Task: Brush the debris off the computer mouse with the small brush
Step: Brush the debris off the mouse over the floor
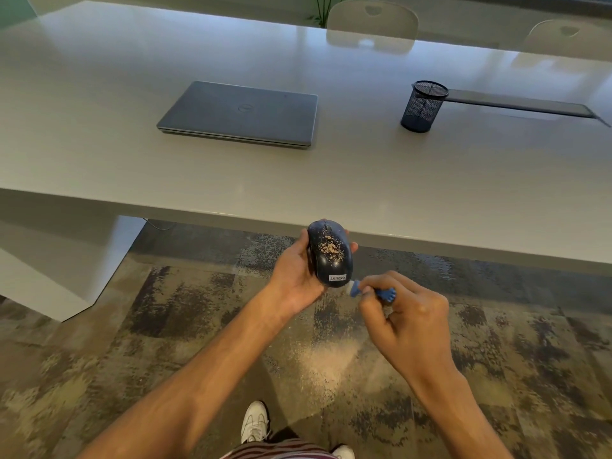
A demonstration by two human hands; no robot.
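Observation:
My left hand holds a dark computer mouse from the left side and beneath, out in front of the table edge above the carpet. Tan crumbs of debris lie on the mouse's top. A white label sits at the mouse's near end. My right hand grips a small blue brush between its fingertips. The brush head sits just right of the mouse's near end, close to the label. Part of the blue handle sticks out between the fingers.
A white table spans the view ahead, its front edge just behind the mouse. On it lie a closed grey laptop and a black mesh pen cup. Two chairs stand at the far side. Patterned carpet and my shoes are below.

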